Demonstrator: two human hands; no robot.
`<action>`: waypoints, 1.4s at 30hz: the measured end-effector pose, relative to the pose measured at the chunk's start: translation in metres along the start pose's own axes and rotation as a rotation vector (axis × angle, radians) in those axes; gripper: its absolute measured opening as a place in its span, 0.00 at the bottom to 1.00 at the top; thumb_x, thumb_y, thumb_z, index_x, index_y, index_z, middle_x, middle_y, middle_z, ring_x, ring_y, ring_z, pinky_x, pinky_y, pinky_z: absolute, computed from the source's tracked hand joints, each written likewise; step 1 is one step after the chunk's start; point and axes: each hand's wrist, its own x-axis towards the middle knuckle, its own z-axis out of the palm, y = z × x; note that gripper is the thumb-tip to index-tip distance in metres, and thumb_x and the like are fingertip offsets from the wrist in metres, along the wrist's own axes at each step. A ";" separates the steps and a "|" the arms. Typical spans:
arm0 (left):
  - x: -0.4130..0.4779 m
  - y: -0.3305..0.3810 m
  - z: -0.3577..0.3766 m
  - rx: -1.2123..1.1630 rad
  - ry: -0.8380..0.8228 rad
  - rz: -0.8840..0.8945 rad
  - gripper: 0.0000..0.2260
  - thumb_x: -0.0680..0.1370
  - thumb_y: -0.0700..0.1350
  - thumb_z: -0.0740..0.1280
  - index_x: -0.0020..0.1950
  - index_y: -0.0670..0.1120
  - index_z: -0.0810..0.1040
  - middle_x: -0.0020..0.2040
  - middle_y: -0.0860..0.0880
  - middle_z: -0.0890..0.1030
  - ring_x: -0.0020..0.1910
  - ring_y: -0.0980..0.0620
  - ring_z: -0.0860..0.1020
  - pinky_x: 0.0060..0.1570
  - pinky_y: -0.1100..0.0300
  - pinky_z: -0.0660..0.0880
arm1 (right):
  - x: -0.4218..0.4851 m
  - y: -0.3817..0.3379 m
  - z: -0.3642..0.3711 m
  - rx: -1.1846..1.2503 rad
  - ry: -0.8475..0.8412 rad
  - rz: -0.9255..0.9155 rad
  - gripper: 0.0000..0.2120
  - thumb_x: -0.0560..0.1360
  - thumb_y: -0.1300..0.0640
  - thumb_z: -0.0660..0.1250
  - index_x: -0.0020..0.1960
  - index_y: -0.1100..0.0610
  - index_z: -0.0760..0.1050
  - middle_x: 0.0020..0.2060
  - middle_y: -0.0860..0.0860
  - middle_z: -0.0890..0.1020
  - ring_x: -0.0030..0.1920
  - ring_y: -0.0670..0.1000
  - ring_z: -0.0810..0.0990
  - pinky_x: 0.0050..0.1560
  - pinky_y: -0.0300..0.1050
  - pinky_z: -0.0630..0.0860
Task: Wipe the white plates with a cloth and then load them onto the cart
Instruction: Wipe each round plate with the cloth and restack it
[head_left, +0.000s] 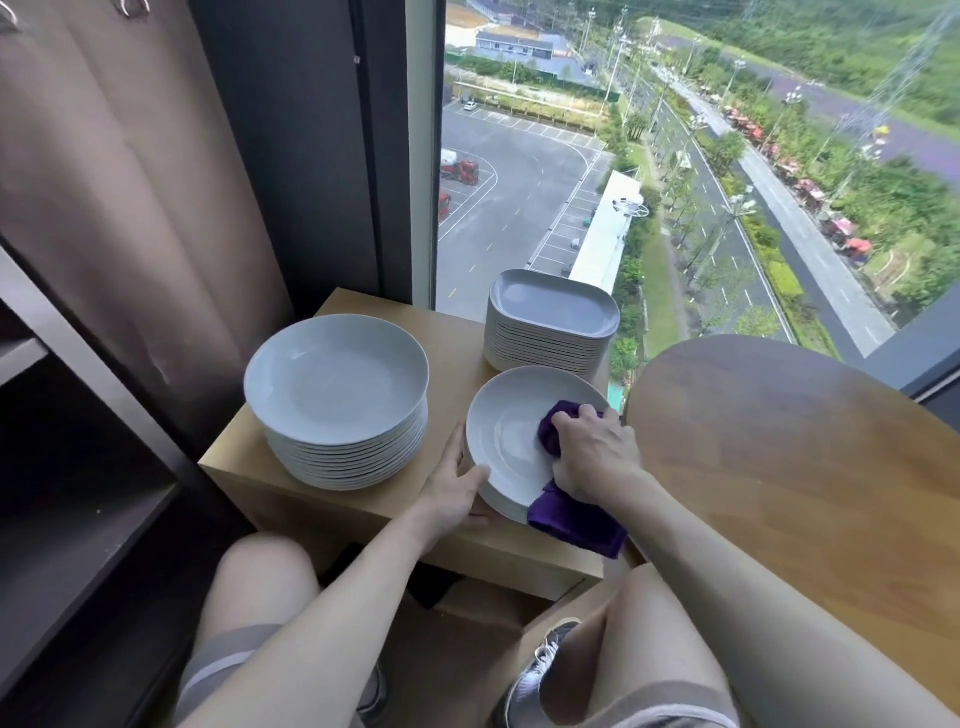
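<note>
A round white plate (506, 431) tops a short stack at the front right of a small wooden stand (457, 364). My right hand (592, 457) grips a purple cloth (576, 519) and presses it onto the plate's right side; the cloth's tail hangs over the front rim. My left hand (457, 488) holds the stack's left edge, thumb on the rim. A tall stack of round white plates (337, 400) stands at the left. A stack of rounded-square white plates (553, 322) stands at the back right. No cart can be made out.
A round wooden table (805, 467) crowds the right side, next to the stand. A big window (675, 156) lies straight ahead, a brown curtain (130, 182) at the left, and dark shelving (67, 467) at the far left. My knees sit below the stand.
</note>
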 end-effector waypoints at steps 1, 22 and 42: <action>0.001 0.000 0.000 0.005 0.004 0.000 0.33 0.85 0.45 0.62 0.82 0.67 0.50 0.78 0.58 0.64 0.70 0.47 0.71 0.53 0.43 0.84 | -0.007 0.000 -0.001 0.027 -0.018 -0.009 0.21 0.75 0.49 0.64 0.67 0.51 0.71 0.62 0.56 0.74 0.62 0.63 0.71 0.60 0.57 0.72; 0.018 0.000 -0.008 0.319 0.148 0.110 0.39 0.72 0.54 0.70 0.82 0.63 0.59 0.78 0.51 0.65 0.72 0.45 0.71 0.69 0.43 0.75 | -0.041 0.005 0.021 0.689 0.124 -0.207 0.20 0.69 0.55 0.66 0.60 0.46 0.79 0.52 0.42 0.77 0.55 0.48 0.73 0.56 0.43 0.70; -0.017 0.055 0.011 0.063 0.136 0.148 0.35 0.80 0.30 0.62 0.82 0.59 0.61 0.51 0.46 0.85 0.43 0.47 0.87 0.35 0.56 0.83 | -0.072 0.024 0.029 0.944 0.415 0.023 0.22 0.66 0.52 0.68 0.59 0.43 0.80 0.50 0.36 0.77 0.50 0.43 0.77 0.49 0.37 0.73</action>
